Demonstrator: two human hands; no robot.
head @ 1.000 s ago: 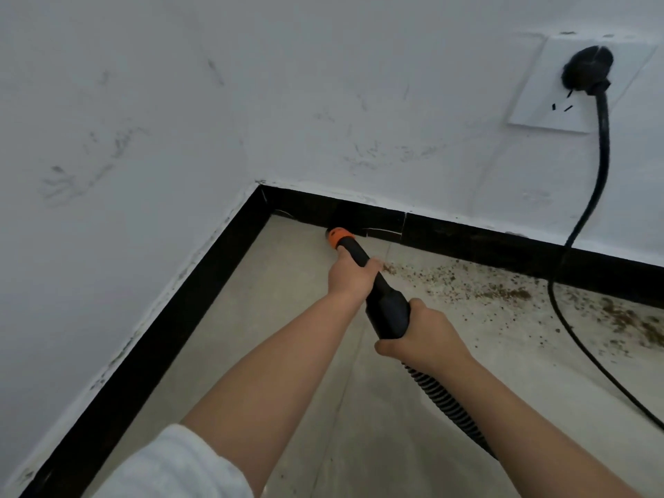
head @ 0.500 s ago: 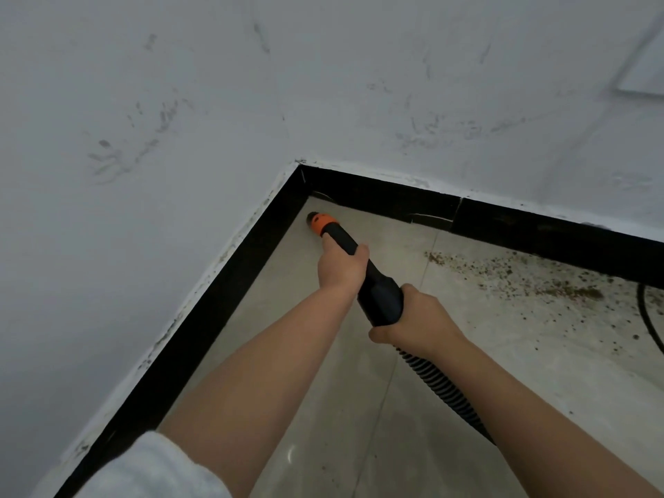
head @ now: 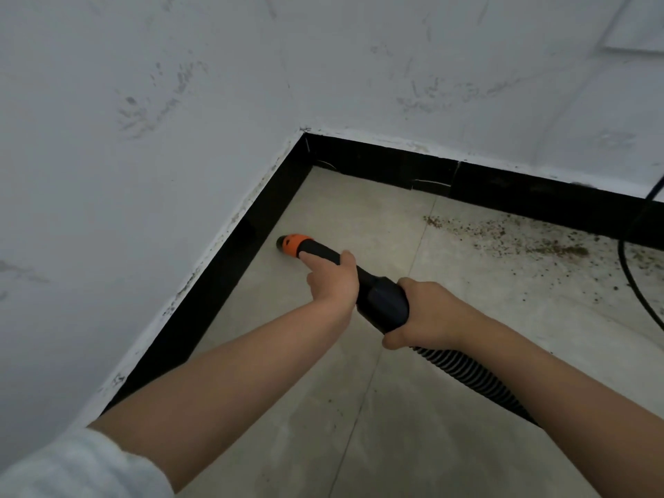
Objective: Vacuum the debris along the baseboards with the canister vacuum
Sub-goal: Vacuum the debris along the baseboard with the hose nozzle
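Step in hand: working the nozzle (head: pixel 289 245) along the left baseboard (head: pixel 215 282), its orange tip low, just beside the black strip.
Left grip: left hand (head: pixel 332 278) grasps the black wand (head: pixel 323 253) near the tip, forefinger laid along it.
Right grip: right hand (head: pixel 427 312) clenched around the thick handle (head: pixel 382 301), ribbed hose (head: pixel 467 375) trailing toward 5 o'clock.
Debris (head: pixel 531 242): scattered at 2 o'clock by the far baseboard (head: pixel 503 188), untouched.
Next move: likely swinging the tip to that patch, minding the power cord (head: pixel 632 282).
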